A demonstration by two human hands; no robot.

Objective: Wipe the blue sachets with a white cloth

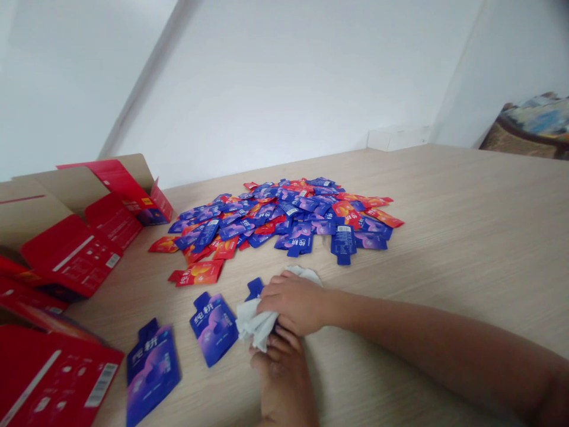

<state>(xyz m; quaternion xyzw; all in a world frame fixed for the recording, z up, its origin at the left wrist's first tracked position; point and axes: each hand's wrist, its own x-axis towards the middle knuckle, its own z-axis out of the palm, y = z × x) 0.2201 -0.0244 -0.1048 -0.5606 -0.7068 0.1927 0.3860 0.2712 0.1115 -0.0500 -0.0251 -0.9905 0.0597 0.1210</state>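
Where the two hands meet low in the middle of the view, a crumpled white wipe lies bunched between them, with one corner poking out past the knuckles on the far side. A blue sachet sits just beside the wipe, its narrow spout end showing while the rest disappears under the white folds, so its face cannot be made out. Whether the wipe is paper or cloth is hard to tell, and the lower hand and the long forearm are cut off by the bottom and right of the frame. The right hand is curled closed over the top of the wipe, gripping it. The left hand lies below, its fingers bent up against the underside of the wipe; they touch it, though how firmly they grip cannot be seen. Two more blue sachets lie flat on the pale wood tabletop to the left of the hands, and a heap of blue and red sachets spreads beyond them. Opened red cartons sprawl at the left, against white walls.
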